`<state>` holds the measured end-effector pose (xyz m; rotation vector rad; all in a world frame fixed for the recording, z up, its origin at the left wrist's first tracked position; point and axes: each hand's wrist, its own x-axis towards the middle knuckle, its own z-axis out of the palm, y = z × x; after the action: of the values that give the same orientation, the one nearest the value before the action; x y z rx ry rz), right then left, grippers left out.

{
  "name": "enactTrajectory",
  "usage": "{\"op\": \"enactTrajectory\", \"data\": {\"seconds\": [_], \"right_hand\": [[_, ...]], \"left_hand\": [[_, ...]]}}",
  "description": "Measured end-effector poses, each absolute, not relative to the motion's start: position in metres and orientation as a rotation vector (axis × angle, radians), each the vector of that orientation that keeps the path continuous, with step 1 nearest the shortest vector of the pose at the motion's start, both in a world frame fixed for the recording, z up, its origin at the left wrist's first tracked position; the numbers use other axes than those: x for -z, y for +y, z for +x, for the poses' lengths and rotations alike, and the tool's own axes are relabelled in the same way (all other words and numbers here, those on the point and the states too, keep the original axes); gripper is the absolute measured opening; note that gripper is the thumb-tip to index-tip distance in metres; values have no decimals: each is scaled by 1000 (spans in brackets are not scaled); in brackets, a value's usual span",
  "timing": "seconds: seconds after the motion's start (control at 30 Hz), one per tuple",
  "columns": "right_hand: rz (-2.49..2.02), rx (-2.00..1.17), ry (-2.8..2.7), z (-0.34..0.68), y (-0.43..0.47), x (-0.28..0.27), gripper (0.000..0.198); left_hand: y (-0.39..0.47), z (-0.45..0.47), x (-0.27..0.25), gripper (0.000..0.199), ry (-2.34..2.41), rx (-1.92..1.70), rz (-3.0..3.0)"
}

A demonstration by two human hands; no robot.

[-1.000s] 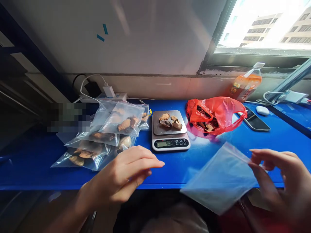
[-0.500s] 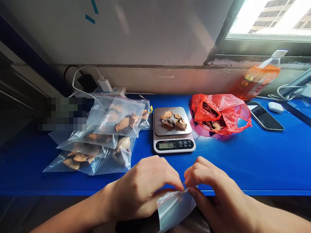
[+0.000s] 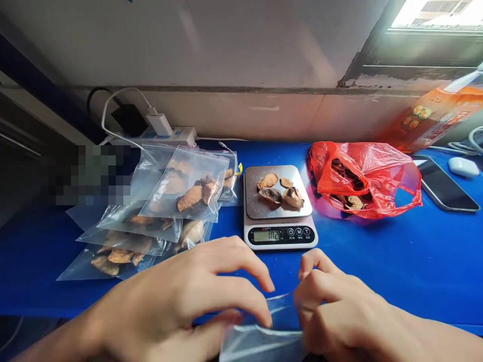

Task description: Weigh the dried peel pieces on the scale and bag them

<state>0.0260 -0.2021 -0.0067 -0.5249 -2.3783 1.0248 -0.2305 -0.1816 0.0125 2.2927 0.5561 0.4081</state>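
A small clear zip bag [image 3: 260, 344] is at the front edge of the table, its mouth parted. My right hand [image 3: 335, 311] pinches its right side with curled fingers. My left hand [image 3: 196, 291] is at the bag's left side, fingers bent and spread apart, index fingertip touching the mouth and thumb beside it. Behind my hands stands a white digital scale [image 3: 279, 236], its display showing about 10.2. On its metal plate lie several dried brown pieces [image 3: 293, 198], some curved like shell or peel.
Filled zip bags [image 3: 196, 196] lie overlapping at left. A red plastic bag [image 3: 388, 173] with more dried pieces sits right of the scale. Further right are a phone [image 3: 447, 186], a white earbud case [image 3: 463, 167] and an orange-labelled bottle [image 3: 433, 118]. A power strip [image 3: 181, 134] is at the back.
My left fingers have spread from a pinch at the bag's rim, and the mouth has parted. My right hand still grips the bag. The view has tilted down and moved closer.
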Motion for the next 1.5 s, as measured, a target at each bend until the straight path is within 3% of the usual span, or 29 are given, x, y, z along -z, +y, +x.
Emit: {"op": "enactTrajectory", "data": {"seconds": [0.07, 0.13, 0.2, 0.4, 0.53, 0.67, 0.9, 1.13, 1.33, 1.5], "right_hand": [[-597, -868, -2391, 21, -202, 15, 21], [-726, -721, -2403, 18, -203, 23, 28], [-838, -654, -2390, 16, -204, 28, 23], [-935, -751, -2209, 22, -199, 27, 12], [-1143, -370, -1940, 30, -167, 30, 17], [-1380, -106, -2022, 31, -130, 49, 32], [-1281, -220, -2049, 30, -128, 51, 22], [-868, -890, -2403, 40, -162, 4, 17], [-1279, -331, -2035, 47, -113, 34, 19], [-1351, -164, -2122, 32, -84, 57, 26]], "left_hand": [[-182, -230, -17, 29, 492, -373, 2240], [-183, -227, -19, 16, 425, -342, 2217], [-185, -223, -19, 9, 418, -337, 2204], [-191, -225, -18, 15, 655, -387, 2187], [-192, -229, -15, 28, 635, -381, 2264], [-189, -223, -15, 33, 516, -226, 2457], [-176, -220, -12, 31, 506, -188, 2502], [-170, -218, -1, 23, 637, -314, 2393], [-170, -213, 1, 23, 637, -341, 2369], [-168, -209, -5, 24, 636, -319, 2385]]}}
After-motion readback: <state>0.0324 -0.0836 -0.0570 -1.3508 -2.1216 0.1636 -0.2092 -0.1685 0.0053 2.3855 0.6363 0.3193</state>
